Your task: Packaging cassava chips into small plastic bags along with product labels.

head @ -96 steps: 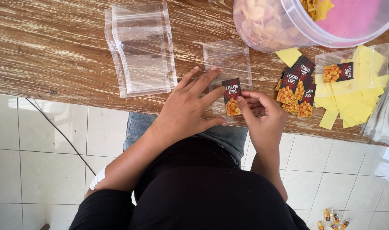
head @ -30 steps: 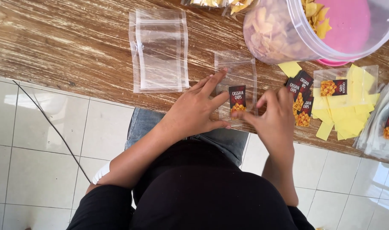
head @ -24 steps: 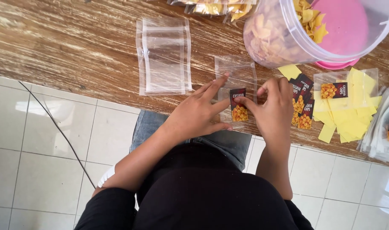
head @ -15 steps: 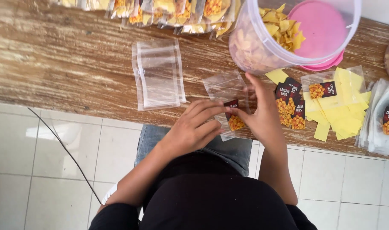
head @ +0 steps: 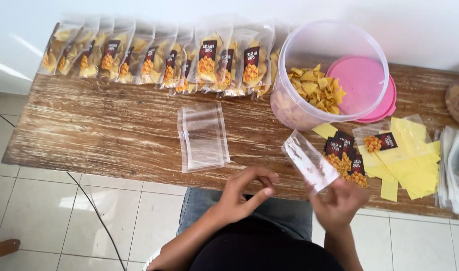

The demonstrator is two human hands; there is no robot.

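My right hand (head: pixel 338 203) holds a small clear plastic pouch (head: pixel 310 160) lifted off the wooden table (head: pixel 104 135), tilted up to the left. My left hand (head: pixel 245 193) hovers just left of it near the table's front edge, fingers loosely curled and holding nothing. A clear tub of yellow chips (head: pixel 322 75) stands behind the pouch, leaning on a pink lid (head: pixel 370 88). A pile of dark printed labels (head: pixel 345 155) lies right of the pouch.
A row of several filled, labelled chip pouches (head: pixel 159 57) lines the table's back edge. A stack of empty clear pouches (head: pixel 203 136) lies mid-table. Yellow paper slips (head: pixel 410 165) and more pouches (head: pixel 458 170) lie at the right. A black cable (head: pixel 96 216) crosses the tiled floor.
My right hand has lifted the pouch off the table, and my left hand has let go and drawn back. The view has tilted up, showing the back row of filled pouches.
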